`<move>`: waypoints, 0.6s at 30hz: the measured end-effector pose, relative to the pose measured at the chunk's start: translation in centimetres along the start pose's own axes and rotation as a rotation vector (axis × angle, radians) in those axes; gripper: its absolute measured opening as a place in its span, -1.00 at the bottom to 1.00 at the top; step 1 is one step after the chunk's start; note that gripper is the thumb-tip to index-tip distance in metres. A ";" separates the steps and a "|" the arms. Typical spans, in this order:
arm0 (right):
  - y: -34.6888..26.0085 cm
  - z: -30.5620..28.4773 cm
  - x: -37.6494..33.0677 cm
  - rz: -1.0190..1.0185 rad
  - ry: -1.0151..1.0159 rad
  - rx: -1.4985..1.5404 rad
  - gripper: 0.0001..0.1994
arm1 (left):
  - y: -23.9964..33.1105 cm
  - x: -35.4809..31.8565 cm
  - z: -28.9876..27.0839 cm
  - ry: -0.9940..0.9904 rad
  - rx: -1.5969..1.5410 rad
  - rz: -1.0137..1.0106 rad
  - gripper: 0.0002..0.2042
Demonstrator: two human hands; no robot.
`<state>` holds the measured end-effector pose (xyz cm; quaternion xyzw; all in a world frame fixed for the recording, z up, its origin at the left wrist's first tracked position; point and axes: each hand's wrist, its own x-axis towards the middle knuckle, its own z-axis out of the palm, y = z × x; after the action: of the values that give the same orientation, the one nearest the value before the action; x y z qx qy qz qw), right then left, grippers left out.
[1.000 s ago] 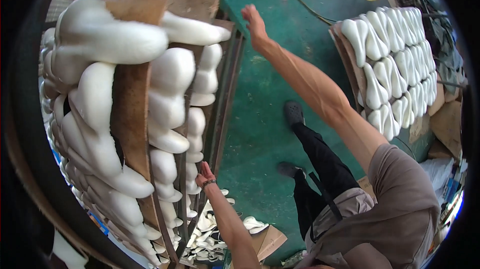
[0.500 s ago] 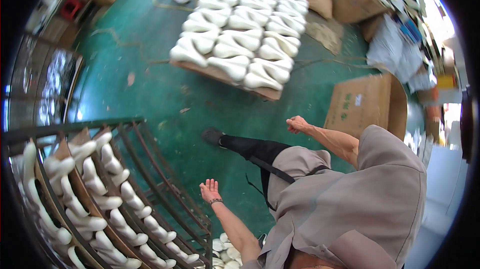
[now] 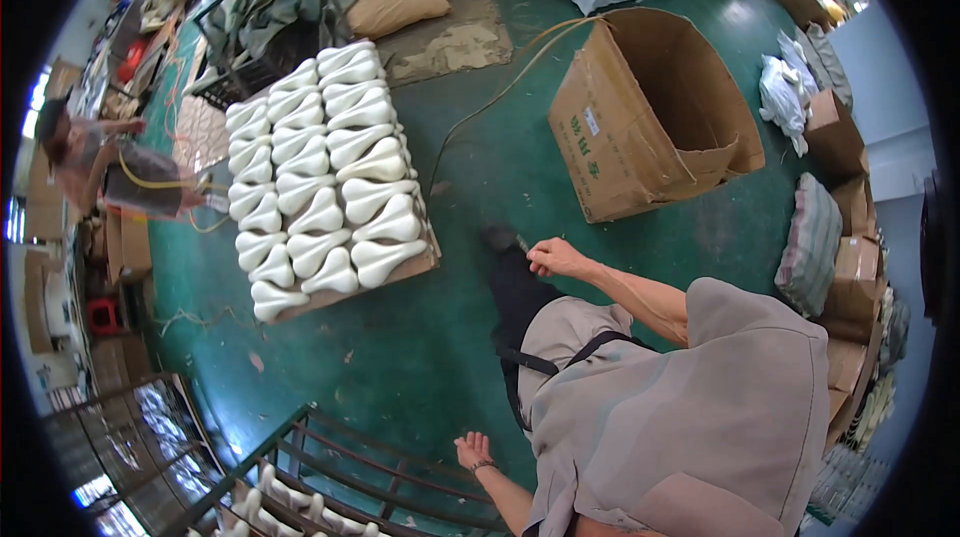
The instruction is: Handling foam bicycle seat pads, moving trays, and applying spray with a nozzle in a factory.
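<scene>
My right hand [image 3: 557, 258] is closed, held out in front of my body, with a thin narrow thing [image 3: 521, 244] showing at its fingers; its kind is too small to tell. Low by my side, my left hand [image 3: 474, 451] has its fingers loosely apart and nothing in it. Nearest to that hand is a dark metal rack [image 3: 390, 477] bearing white moulded pieces [image 3: 315, 511]. Ahead on the left, rows of white bicycle-saddle-shaped pieces [image 3: 361, 199] cover a low board [image 3: 436, 249]. Neither hand touches them.
A large open cardboard box [image 3: 610, 162] stands ahead to the right. Behind the saddle pieces are a dark crate of cloth [image 3: 290, 27] and stuffed sacks [image 3: 400, 2]. Another person [image 3: 105, 157] is at the far left, near a yellow hose. Boxes [image 3: 850, 277] line the right side.
My view has swung right: the saddle pieces and rack sit farther left or lower, and the cardboard box is fully in view. My left hand's fingers are a little more curled.
</scene>
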<state>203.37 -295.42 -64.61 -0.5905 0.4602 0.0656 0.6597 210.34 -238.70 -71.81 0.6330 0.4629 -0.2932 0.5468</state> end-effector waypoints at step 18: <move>-7.3 -57.3 13.4 -0.134 0.816 0.481 -0.75 | 7.1 -41.0 111.3 -1.257 1.066 1.597 -0.28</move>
<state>185.23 -351.79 -61.56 -0.4269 0.6447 -0.3228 0.5458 215.48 -356.62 -58.47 0.6390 -0.6085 -0.2857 0.3739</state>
